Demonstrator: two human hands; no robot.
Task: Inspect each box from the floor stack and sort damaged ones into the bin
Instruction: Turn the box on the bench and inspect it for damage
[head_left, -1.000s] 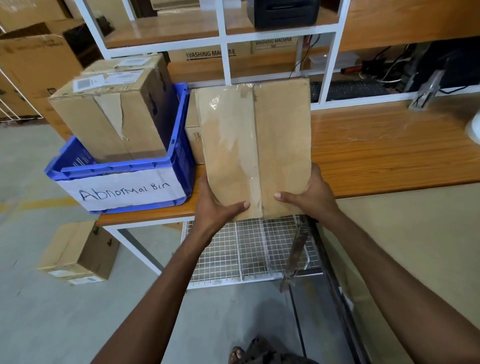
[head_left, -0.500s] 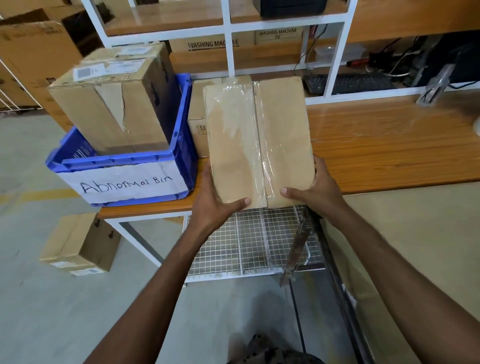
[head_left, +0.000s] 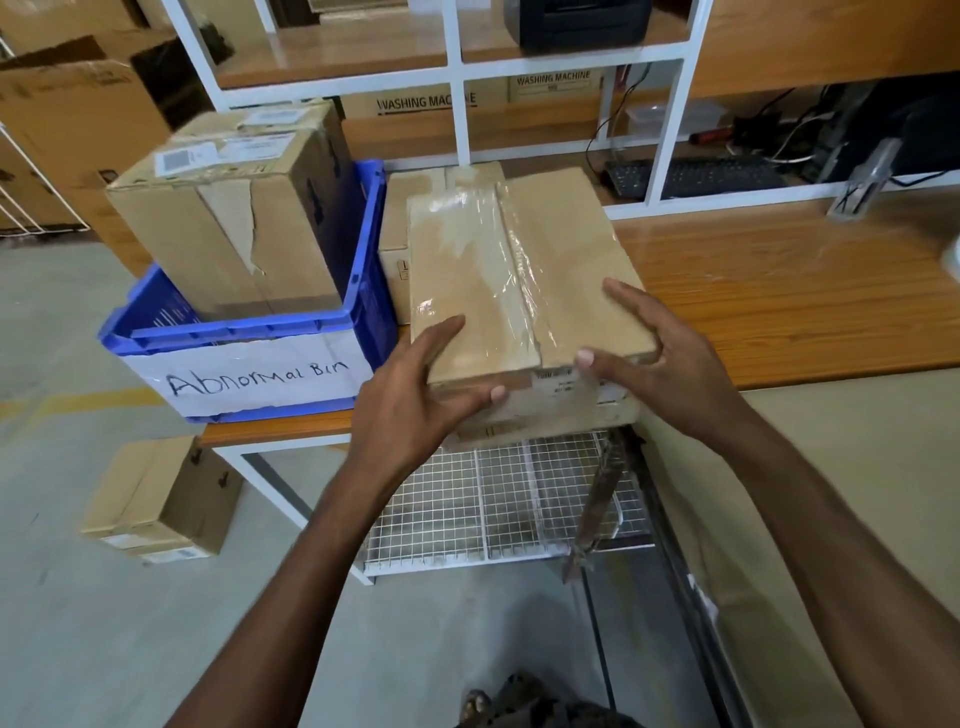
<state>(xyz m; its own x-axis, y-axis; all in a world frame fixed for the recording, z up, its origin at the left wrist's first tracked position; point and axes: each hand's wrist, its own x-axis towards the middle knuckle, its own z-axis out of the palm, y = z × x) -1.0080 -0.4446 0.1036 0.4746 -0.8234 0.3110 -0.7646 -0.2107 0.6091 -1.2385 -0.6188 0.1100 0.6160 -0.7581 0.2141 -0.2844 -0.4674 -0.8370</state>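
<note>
A flat cardboard box (head_left: 498, 280) with clear tape along its middle seam lies at the front edge of the wooden table (head_left: 779, 291). My left hand (head_left: 415, 384) grips its near left corner, thumb on the front face. On the near right corner rests my right hand (head_left: 660, 364), fingers spread across the top. The blue crate marked "Abnormal Bin" (head_left: 249, 358) stands to the left and holds a tall box (head_left: 228, 218) with torn tape. A last box (head_left: 161, 493) sits on the floor at the left.
Another small box (head_left: 400, 228) stands behind the held one, against the crate. A white shelf frame (head_left: 460, 93) rises at the table's back, with a keyboard (head_left: 691, 176) and cables. A wire mesh shelf (head_left: 493, 504) lies under the table. Large cartons (head_left: 67, 114) stand at far left.
The box has tipped from standing nearly upright to lying flat, its labelled front face now showing. My right hand moved from the box's underside onto its top.
</note>
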